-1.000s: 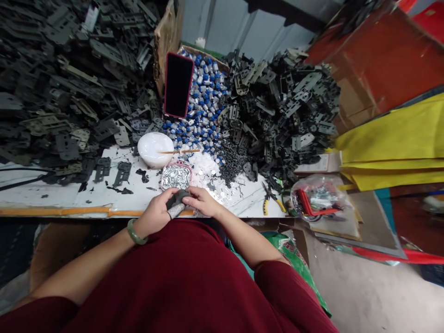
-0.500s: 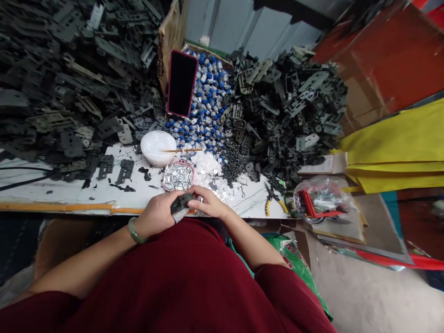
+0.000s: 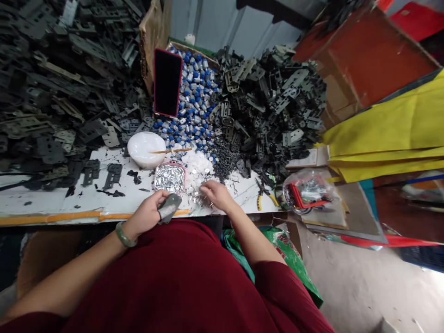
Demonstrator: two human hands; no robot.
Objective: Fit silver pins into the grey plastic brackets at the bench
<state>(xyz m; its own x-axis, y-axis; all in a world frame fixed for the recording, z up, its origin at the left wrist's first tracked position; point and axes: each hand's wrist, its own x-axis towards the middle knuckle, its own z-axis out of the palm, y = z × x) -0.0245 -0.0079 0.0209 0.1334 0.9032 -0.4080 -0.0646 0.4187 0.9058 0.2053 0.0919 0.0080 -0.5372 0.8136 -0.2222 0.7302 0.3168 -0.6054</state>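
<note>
Ribbed grey wall (image 3: 222, 27) stands behind a white bench (image 3: 45, 199); clock hours here run from the pink tray (image 3: 184, 176), which is full of silvery pins (image 3: 169, 177). At six, over the bench's front edge, a dark part (image 3: 172, 202) sits tilted in the left hand (image 3: 146, 214), its fingers and thumb closed on it. Well apart from that hand, at about four, the right hand (image 3: 218, 195) reaches over loose pins (image 3: 198, 199), fingers bent; whether they pinch one I cannot tell. A white bowl (image 3: 145, 159) with a stick (image 3: 176, 150) across its rim stands at eleven, a phone (image 3: 168, 83) at twelve. Blue-and-white pieces (image 3: 196, 99) lie heaped at one, white caps (image 3: 197, 163) at two beside the tray. Dark brackets (image 3: 65, 92) fill ten o'clock. Yellow-handled pliers (image 3: 262, 192) lie open at three, near a plastic bag (image 3: 312, 185).
</note>
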